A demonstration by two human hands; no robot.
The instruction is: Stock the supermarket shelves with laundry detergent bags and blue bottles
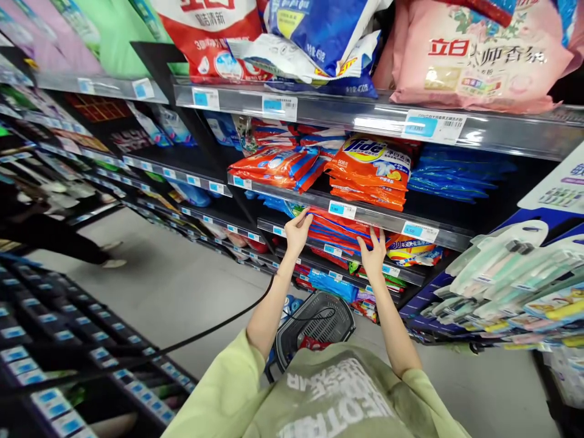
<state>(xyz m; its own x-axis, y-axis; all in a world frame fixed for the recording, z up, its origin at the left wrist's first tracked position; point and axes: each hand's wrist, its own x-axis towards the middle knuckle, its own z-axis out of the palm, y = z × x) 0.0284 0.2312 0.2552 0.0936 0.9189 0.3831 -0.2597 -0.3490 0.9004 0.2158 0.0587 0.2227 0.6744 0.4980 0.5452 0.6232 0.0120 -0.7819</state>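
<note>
Our left hand (298, 231) pinches the flat red plastic packets (337, 231) at their left end, our right hand (375, 250), spread, touches their right; we should press evenly

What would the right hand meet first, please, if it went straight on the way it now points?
The right hand would probably meet the red packets it seems to touch; depth against the shelf edge above is unclear.

Red packets (335, 232), striped blue
At the front edge of the top shelf (337, 119), a pink bag (483, 82) bears flowers; the Tide bag (351, 164) is orange and yellow.
</note>
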